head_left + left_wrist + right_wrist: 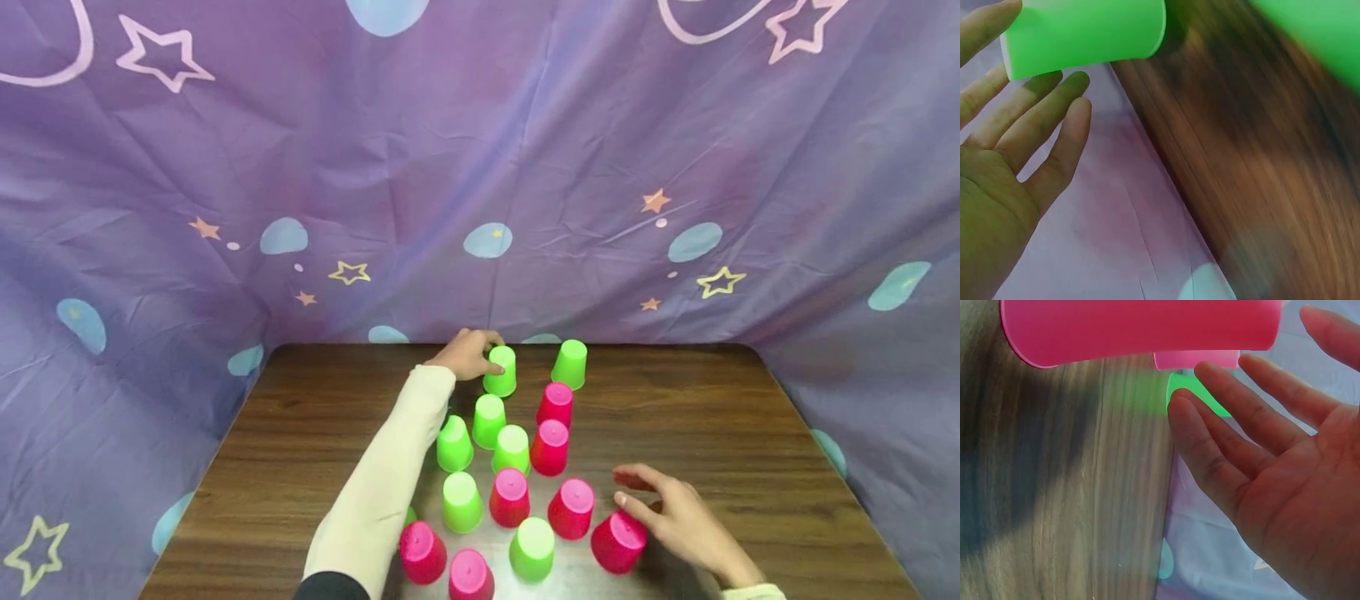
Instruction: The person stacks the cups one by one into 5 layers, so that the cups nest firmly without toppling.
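At the table's far side my left hand [467, 354] holds an upside-down green cup [500, 377] near its closed end, thumb on the near side and fingers round behind. The left wrist view shows the same green cup [1085, 34] between the thumb and fingers, the other fingers of the left hand [1004, 162] spread below it. My right hand [678, 521] hovers at the near right beside an upside-down pink cup [618, 543]. Its fingers are spread and loosely bent, with nothing gripped. In the right wrist view the pink cup [1141, 328] lies beyond the right hand's fingertips [1186, 412].
Several more upside-down green and pink cups stand loosely across the table's middle, among them a green cup [570, 365] at the back and a pink cup [576, 508] nearer. A purple patterned cloth [420, 175] hangs right behind the wooden table [300, 433].
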The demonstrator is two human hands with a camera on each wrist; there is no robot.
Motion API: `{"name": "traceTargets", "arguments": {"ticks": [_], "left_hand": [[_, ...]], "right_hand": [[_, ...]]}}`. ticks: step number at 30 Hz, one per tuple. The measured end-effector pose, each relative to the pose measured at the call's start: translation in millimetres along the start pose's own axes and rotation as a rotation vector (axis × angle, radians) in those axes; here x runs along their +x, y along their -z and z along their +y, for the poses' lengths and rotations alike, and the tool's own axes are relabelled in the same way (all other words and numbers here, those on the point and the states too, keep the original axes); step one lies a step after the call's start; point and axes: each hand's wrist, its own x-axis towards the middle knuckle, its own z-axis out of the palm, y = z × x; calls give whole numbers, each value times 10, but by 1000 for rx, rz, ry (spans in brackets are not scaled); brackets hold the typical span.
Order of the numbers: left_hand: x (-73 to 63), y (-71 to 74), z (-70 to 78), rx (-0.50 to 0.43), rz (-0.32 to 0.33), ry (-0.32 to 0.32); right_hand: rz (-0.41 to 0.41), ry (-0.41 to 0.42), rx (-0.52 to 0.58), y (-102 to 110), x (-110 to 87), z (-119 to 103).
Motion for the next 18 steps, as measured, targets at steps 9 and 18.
{"name": "traceTargets", "arguments": {"ticks": [9,18], "left_hand": [[182,-72,179,58,-45,65],[300,-82,351,100,-63,46]], "right_hand": [[-13,-6,-1,11,-11,-20],[-41,1,14,-14,-56,-35]]}}
